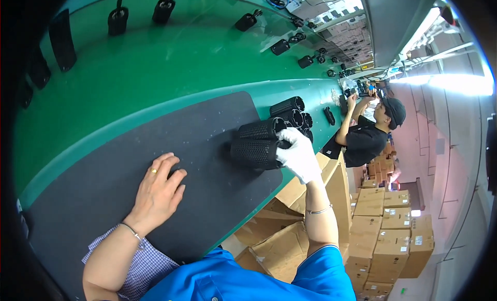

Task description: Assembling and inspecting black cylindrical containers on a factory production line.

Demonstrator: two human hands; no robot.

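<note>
"Brown cardboard boxes (391, 244) stand stacked at the far right, past a person in a black cap and T-shirt (365, 145). Before me lies a flat dark grey mat (207, 130), alongside a long glossy green belt (155, 62)."

"What's in your hands?"

"My right hand (300, 156), in a white fabric glove, has thumb and fingers closed on the open rims of two black perforated cylinders (253, 153). They're side by side over the mat's right part; I can't tell whether they touch it."

"And the left?"

"My bare left hand (158, 189) has hold of nothing, fingers half open and slightly spread over the mat, well apart from the cylinders."

"Anything close by?"

"Similar black cylinders (284, 108), clustered just beyond my glove."
</note>
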